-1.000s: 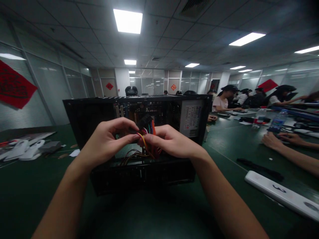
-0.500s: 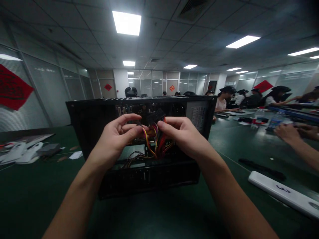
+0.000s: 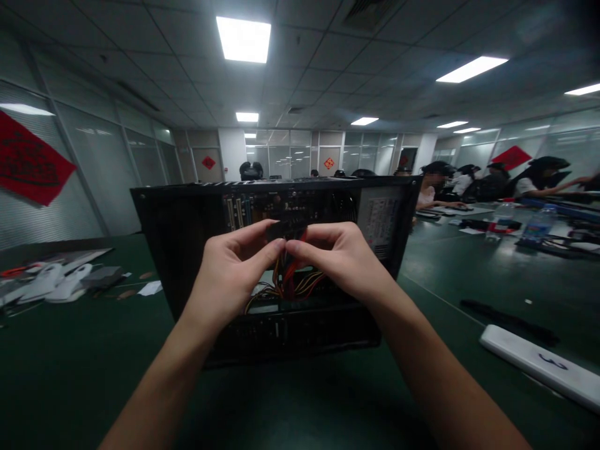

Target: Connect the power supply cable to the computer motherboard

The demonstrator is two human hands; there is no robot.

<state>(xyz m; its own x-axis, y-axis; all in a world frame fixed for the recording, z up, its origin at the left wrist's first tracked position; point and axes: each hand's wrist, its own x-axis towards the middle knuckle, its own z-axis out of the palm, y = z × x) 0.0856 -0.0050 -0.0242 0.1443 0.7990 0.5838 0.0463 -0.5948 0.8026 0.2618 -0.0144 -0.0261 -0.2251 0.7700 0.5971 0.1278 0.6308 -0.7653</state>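
An open black computer case [image 3: 178, 231] stands on the green table, its motherboard [image 3: 300, 203] showing inside. In front of the board, both my hands pinch a wide black power connector [image 3: 285, 228], with thumbs nearly touching below it. My left hand [image 3: 229, 269] grips its left end and my right hand [image 3: 347, 253] its right end. Red, yellow and black wires [image 3: 290, 278] run down from it into the case. The fingertips behind the connector are hidden. A labelled power supply [image 3: 377, 219] sits at the case's upper right.
Scraps and white parts [image 3: 60, 281] lie at the left. To the right are a white bar marked 3 [image 3: 544, 359], a black strip [image 3: 509, 320] and a water bottle [image 3: 539, 224]. Several people in dark caps sit farther back at the right.
My left hand has moved right, from a separate yellow-wired piece to the black connector, and the two hands have come together. A co-worker's hands at the right have left the view.
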